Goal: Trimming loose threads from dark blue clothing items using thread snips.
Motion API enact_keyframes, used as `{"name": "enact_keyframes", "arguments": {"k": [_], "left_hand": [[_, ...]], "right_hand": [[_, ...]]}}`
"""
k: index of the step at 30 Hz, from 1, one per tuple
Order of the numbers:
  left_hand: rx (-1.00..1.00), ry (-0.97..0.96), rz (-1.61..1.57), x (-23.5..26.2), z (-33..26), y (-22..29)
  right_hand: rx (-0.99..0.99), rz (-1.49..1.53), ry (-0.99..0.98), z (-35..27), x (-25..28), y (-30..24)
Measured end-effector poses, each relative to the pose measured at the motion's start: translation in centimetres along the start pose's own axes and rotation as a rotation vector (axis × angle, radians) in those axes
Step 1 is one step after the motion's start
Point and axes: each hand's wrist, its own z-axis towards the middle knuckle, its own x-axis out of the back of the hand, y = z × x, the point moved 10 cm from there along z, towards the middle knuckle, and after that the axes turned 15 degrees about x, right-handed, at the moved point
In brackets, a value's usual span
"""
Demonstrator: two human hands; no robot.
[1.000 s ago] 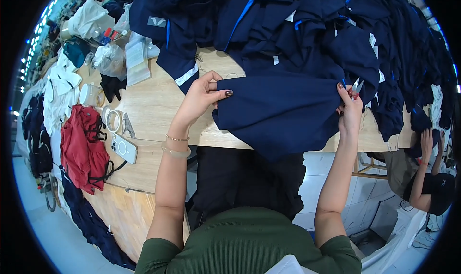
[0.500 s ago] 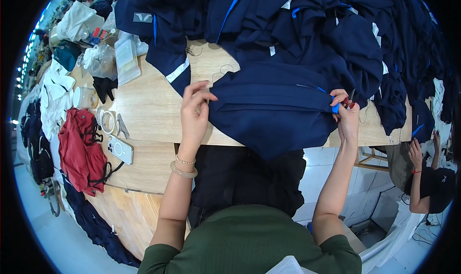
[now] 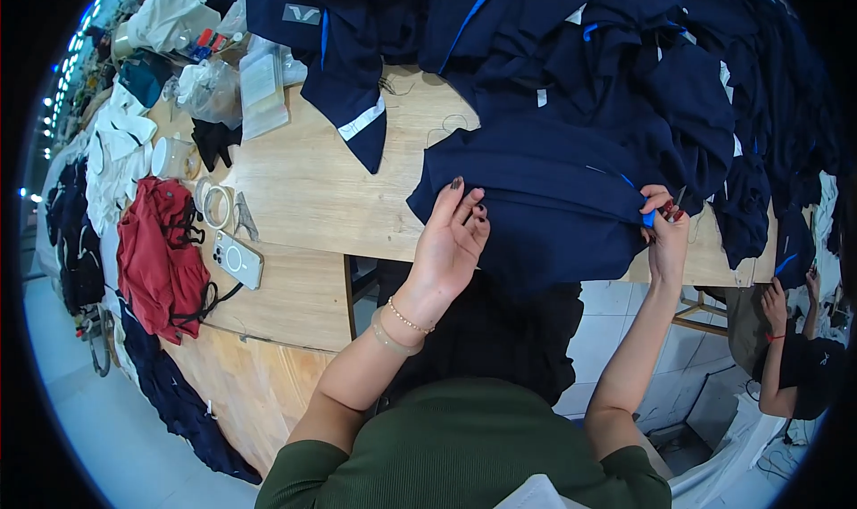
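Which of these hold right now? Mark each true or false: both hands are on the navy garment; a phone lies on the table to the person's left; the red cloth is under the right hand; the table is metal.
1. Both hands are on the navy garment: true; the left hand and the right hand grip its near edge.
2. A phone lies on the left: true.
3. The red cloth is under the right hand: false; it lies far left.
4. The table is metal: false; it is wooden.

Navy garment (image 3: 536,197) with bright blue trim, pale wood table (image 3: 303,188), red bag (image 3: 156,259), white phone (image 3: 235,259), dark green shirt (image 3: 464,446), dark nail polish
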Motion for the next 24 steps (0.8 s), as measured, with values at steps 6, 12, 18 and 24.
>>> {"name": "enact_keyframes", "arguments": {"k": [6,12,18,24], "left_hand": [[-0.062,-0.031,-0.022,-1.4,-1.7,1.0],[-0.099,-0.263,-0.023,-5.0,-4.4,0.5],[-0.073,-0.226,-0.028,-5.7,-4.4,-0.2],[-0.111,-0.269,0.110,-7.1,-5.1,-0.4]], "right_hand": [[-0.002,-0.220,0.057,-0.6,0.3,-2.3],[0.140,-0.245,0.203,-1.7,0.0,-6.7],[0.341,-0.322,-0.095,-2.9,-9.0,-11.3],[0.508,-0.361,-0.099,-3.7,-11.8,-13.5]]}}
